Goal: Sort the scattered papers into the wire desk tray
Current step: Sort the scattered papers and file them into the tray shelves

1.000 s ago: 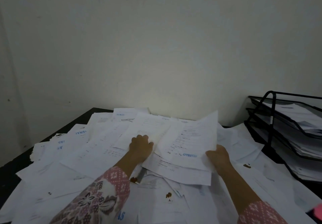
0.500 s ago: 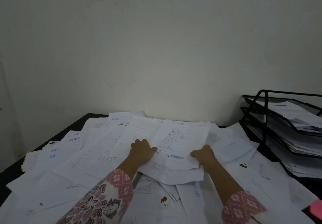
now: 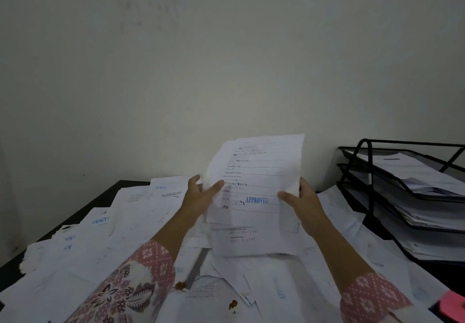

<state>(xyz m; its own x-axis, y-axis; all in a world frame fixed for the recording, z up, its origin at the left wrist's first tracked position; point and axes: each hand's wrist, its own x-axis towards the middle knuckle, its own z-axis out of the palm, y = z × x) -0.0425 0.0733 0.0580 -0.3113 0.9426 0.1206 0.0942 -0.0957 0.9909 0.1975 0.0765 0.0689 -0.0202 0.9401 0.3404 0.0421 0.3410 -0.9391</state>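
Observation:
A white sheet with a blue APPROVED stamp is held upright above the desk, with at least one more sheet behind it. My left hand pinches its left edge, thumb across the front. My right hand grips the right edge, thumb on the front. Scattered papers cover the dark desk below. The black wire desk tray, three tiers high, stands at the right and holds stacks of paper.
A pale wall rises right behind the desk. The desk's dark edge shows at the left. A grey ruler lies among the sheets, small brown scraps sit near the front, and a pink object is at the lower right corner.
Both hands have lifted the stamped sheets off the pile, from lying on the desk to upright in front of the wall. My left hand went from resting on the papers to pinching the sheet.

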